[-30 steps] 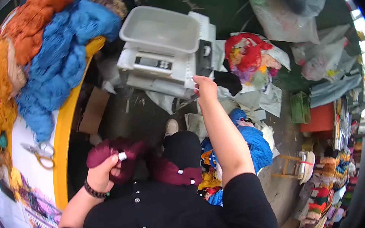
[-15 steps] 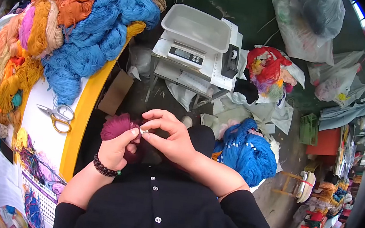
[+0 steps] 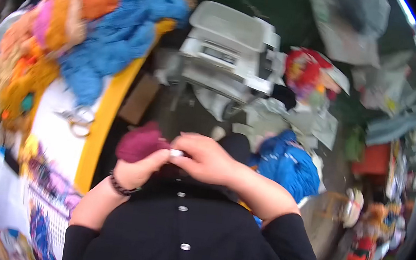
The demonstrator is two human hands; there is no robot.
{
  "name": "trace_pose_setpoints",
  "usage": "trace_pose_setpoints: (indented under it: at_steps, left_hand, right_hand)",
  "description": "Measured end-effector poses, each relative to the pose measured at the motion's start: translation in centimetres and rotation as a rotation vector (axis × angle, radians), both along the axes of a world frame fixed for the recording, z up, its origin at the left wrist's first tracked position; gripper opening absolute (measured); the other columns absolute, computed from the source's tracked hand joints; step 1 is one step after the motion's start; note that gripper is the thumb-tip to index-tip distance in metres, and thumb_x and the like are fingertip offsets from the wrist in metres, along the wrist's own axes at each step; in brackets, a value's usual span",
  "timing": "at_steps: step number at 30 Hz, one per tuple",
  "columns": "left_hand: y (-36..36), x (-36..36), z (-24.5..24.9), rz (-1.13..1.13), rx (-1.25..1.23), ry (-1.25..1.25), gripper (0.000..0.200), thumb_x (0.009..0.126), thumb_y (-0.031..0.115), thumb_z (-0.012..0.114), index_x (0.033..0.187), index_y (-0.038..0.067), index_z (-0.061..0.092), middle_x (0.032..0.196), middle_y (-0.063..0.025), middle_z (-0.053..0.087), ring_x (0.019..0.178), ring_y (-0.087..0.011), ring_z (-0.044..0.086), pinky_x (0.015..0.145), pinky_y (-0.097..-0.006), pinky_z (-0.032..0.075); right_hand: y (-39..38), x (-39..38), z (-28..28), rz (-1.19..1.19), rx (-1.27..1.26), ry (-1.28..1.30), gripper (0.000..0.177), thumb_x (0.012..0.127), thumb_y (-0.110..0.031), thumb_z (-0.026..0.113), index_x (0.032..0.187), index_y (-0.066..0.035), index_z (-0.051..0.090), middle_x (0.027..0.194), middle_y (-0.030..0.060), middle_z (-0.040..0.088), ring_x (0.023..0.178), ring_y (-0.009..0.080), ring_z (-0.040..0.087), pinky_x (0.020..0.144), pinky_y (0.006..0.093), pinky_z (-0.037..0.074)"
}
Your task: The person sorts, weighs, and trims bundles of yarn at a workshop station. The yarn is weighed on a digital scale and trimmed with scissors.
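My left hand (image 3: 141, 169), with a dark bead bracelet at the wrist, is closed on a bundle of maroon yarn (image 3: 139, 144) that bulges out above its fingers. My right hand (image 3: 203, 158) is beside it, its fingers pinched on a small white piece (image 3: 176, 153) at the right side of the yarn. The two hands meet in front of my black shirt. Motion blurs the frame, so what the white piece is cannot be made out.
Scissors (image 3: 78, 121) lie on the white table with a yellow edge (image 3: 106, 123), below heaped blue yarn (image 3: 108, 36). A scale with a tray (image 3: 226, 27) stands ahead. Bright blue yarn (image 3: 288, 165) lies at the right, plastic bags (image 3: 350, 33) farther off.
The view has shifted and blurred. My right hand's fingers, raised and partly spread before, have closed in around the white piece, and the yarn bundle has tilted.
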State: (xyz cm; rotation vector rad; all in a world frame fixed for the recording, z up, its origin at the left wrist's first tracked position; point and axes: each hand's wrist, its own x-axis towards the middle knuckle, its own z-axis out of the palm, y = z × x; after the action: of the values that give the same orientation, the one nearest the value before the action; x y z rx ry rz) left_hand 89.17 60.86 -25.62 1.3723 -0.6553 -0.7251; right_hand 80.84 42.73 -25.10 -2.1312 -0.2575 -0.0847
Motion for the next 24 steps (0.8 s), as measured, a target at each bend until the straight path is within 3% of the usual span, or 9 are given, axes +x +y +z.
trace_pose_setpoints:
  at_steps: [1,2,7,11,14,16,18,19,24]
  left_hand:
    - [0.4,0.8,0.3,-0.132,0.031,-0.264,0.009,0.085,0.007,0.062,0.09,0.0,0.062,0.073,-0.0044,0.057,0.066,-0.013,0.057,0.058,-0.0262,0.043]
    - [0.5,-0.3,0.4,-0.043,-0.047,-0.144,0.008,0.085,0.006,0.062,0.089,0.0,0.061,0.074,-0.0057,0.057,0.071,-0.0138,0.058,0.059,-0.0279,0.044]
    - [0.9,-1.1,-1.5,0.091,-0.229,-0.326,0.016,0.083,0.016,0.066,0.084,0.001,0.059,0.079,-0.0116,0.06,0.075,-0.0272,0.059,0.066,-0.0336,0.045]
    - [1.7,-0.1,-3.1,0.108,-0.243,-0.153,0.016,0.085,0.015,0.063,0.076,0.003,0.06,0.068,-0.0045,0.059,0.063,-0.0133,0.055,0.062,-0.029,0.045]
    - [3.7,0.2,-1.8,0.154,0.049,0.297,0.021,0.085,0.024,0.067,0.079,0.005,0.065,0.067,0.0028,0.06,0.057,-0.0048,0.05,0.051,-0.0232,0.041]
    - [5.2,2.0,-0.6,-0.039,0.234,0.272,0.019,0.083,0.023,0.071,0.092,0.006,0.068,0.076,0.0029,0.063,0.064,-0.0057,0.053,0.054,-0.0224,0.042]
    - [5.6,4.1,-2.3,-0.218,-0.032,-0.135,0.04,0.08,0.017,0.073,0.117,0.003,0.062,0.099,-0.0015,0.064,0.089,-0.0107,0.057,0.078,-0.0281,0.047]
    - [6.0,4.4,-1.2,-0.284,0.074,0.088,0.048,0.078,0.017,0.075,0.122,0.004,0.06,0.1,-0.0019,0.062,0.091,-0.0109,0.056,0.079,-0.0267,0.046]
    - [6.2,6.3,-2.5,-0.213,0.074,0.326,0.057,0.068,0.001,0.073,0.123,-0.001,0.056,0.09,-0.0042,0.063,0.064,-0.0072,0.05,0.055,-0.0208,0.038]
  right_hand:
    - [-0.3,-0.1,1.3,0.152,0.246,0.36,0.02,0.091,-0.023,0.058,0.084,-0.003,0.059,0.075,0.0068,0.06,0.072,0.0179,0.057,0.069,0.0325,0.046]
    - [-0.3,0.0,1.8,0.241,0.404,0.586,0.019,0.089,-0.021,0.059,0.084,-0.003,0.059,0.073,0.0064,0.06,0.069,0.0165,0.056,0.065,0.0308,0.044]
    - [0.0,-1.2,0.7,0.051,0.653,0.948,0.012,0.082,-0.011,0.066,0.079,-0.001,0.059,0.065,0.0043,0.059,0.053,0.0095,0.052,0.046,0.0227,0.038]
    - [-3.0,-1.5,-1.2,-0.25,-0.054,0.445,0.018,0.076,0.001,0.065,0.094,-0.002,0.064,0.079,-0.0012,0.06,0.071,0.009,0.056,0.063,0.0236,0.045]
    - [-11.9,-3.8,-3.7,-0.389,0.079,0.326,0.025,0.076,0.002,0.052,0.098,-0.001,0.064,0.094,0.0037,0.064,0.087,0.0124,0.058,0.08,0.0252,0.045]
    - [-16.6,-7.3,-3.6,-0.623,0.0,0.147,0.025,0.078,0.0,0.053,0.1,0.002,0.064,0.098,0.0065,0.064,0.093,0.018,0.06,0.084,0.0288,0.046]
    - [-17.6,-10.5,-1.3,-0.88,-0.026,0.055,0.022,0.082,-0.003,0.054,0.1,0.001,0.065,0.091,0.0041,0.062,0.084,0.0143,0.057,0.076,0.0265,0.044]
    - [-17.8,-12.1,-0.3,-0.999,-0.03,-0.004,0.02,0.084,-0.004,0.054,0.1,0.001,0.065,0.088,0.0028,0.061,0.079,0.0124,0.056,0.071,0.0254,0.043]
    - [-17.7,-20.9,0.6,-1.384,-0.077,-0.27,0.015,0.093,-0.01,0.058,0.099,0.0,0.067,0.075,-0.0026,0.058,0.063,0.0044,0.05,0.055,0.0205,0.039]
